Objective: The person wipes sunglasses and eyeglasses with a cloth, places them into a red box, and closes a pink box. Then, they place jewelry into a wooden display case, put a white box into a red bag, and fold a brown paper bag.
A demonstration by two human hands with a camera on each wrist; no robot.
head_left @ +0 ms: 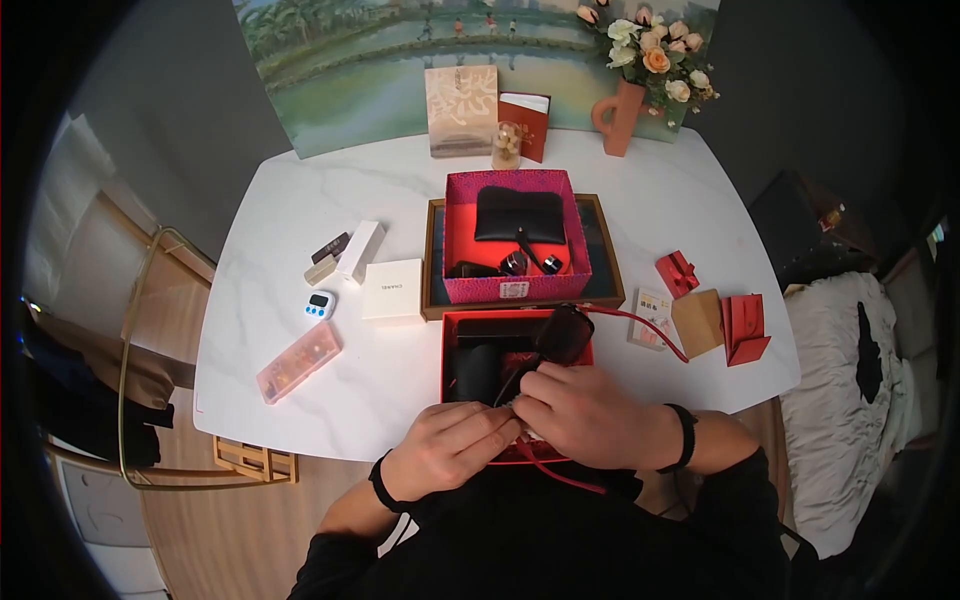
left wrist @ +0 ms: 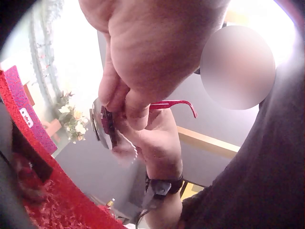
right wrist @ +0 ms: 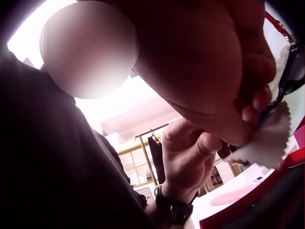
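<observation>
Above a red box (head_left: 487, 457) at the near edge of the table (head_left: 245, 330), the left grip (head_left: 450, 447) and right grip (head_left: 590, 415) meet, fingers curled, at dark sunglasses (head_left: 563, 335) with red temples. Just beyond, a patterned pink box (head_left: 575, 285) holding a black pouch (head_left: 519, 215) sits on a brown-framed tray (head_left: 608, 250). A white CHANEL box (head_left: 393, 291) lies to its left; red wallets (head_left: 743, 328) lie right. On the far side stand a paper bag (head_left: 461, 112) and, farther right, a flower vase (head_left: 624, 118).
</observation>
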